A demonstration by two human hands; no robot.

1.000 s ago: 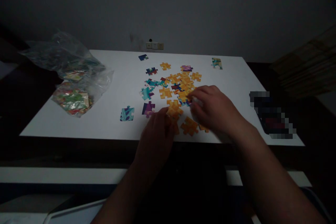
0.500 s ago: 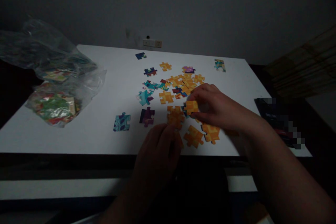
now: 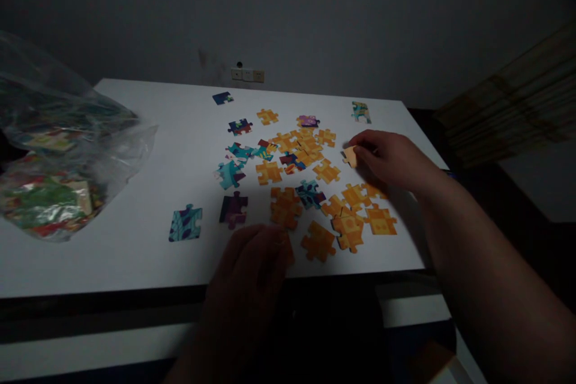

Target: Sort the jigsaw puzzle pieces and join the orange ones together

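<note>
Pinching a pale orange piece [image 3: 350, 156] between thumb and fingertips, the right hand [image 3: 390, 159] now sits at three o'clock of the pile [image 3: 302, 150], out toward the table's [image 3: 135, 252] right edge. Half a second ago this same hand gripped an orange piece lower down, right over the near cluster [image 3: 355, 222]; it has since drawn up and to the right, leaving that cluster uncovered, so several orange pieces now show at five o'clock of the pile. The held piece seems to be just off the table, though the dim light makes this hard to tell.

The left hand [image 3: 252, 264] rests at the table's near edge, at six o'clock, fingers loosely curled with their tips beside an orange piece [image 3: 285, 207]; whether it grips anything cannot be told. It has slid slightly toward the person since the earlier picture.

A purple piece [image 3: 233, 209] and a teal piece [image 3: 185, 222] lie at eight o'clock. Plastic bags [image 3: 58, 156] of more pieces sit at nine o'clock, far left.
</note>
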